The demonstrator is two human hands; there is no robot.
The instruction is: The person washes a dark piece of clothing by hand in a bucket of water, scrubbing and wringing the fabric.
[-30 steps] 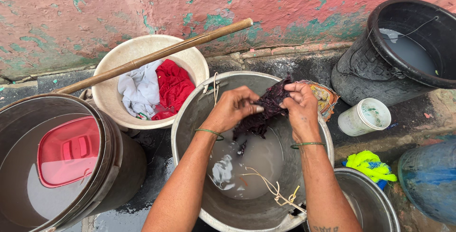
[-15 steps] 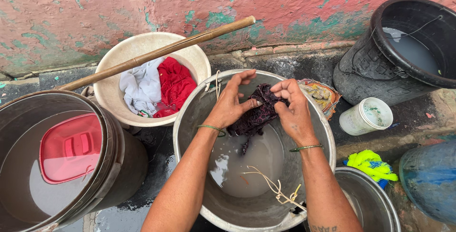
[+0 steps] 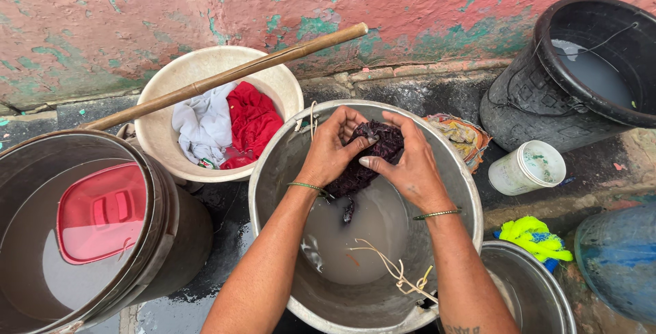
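Hands at work over a round metal basin (image 3: 273, 170) that holds shallow cloudy water. Left hand (image 3: 333, 148) and right hand (image 3: 403, 163) are both closed on a dark maroon cloth (image 3: 372, 153), wadded between them above the water, toward the far side of the basin. Fingers of the two hands meet over the wad, thumbs pressing into it. Long axis of the cloth runs from far right, where the bulk sits under the fingers, to near left, where a wet tail (image 3: 348, 207) hangs down toward the water. A thin green bangle circles each wrist. Pale cord (image 3: 393, 269) lies against the near inner wall of the basin.

Far left of the basin stands a cream plastic tub (image 3: 283, 84) containing a white garment (image 3: 201, 125) and a red garment (image 3: 253, 122). A bamboo stick (image 3: 232, 74) lies across this tub's rim, its long axis rising from near left to far right. At near left, a large dark drum (image 3: 171, 224) holds water with a red plastic lid (image 3: 102, 211) floating in it. At far right, a black bucket (image 3: 526, 95) also holds water; a small white cup (image 3: 526, 168) stands just in front of it, and a patterned rag (image 3: 465, 136) lies between bucket and basin. A yellow-green scrubber (image 3: 533, 237) rests at near right.
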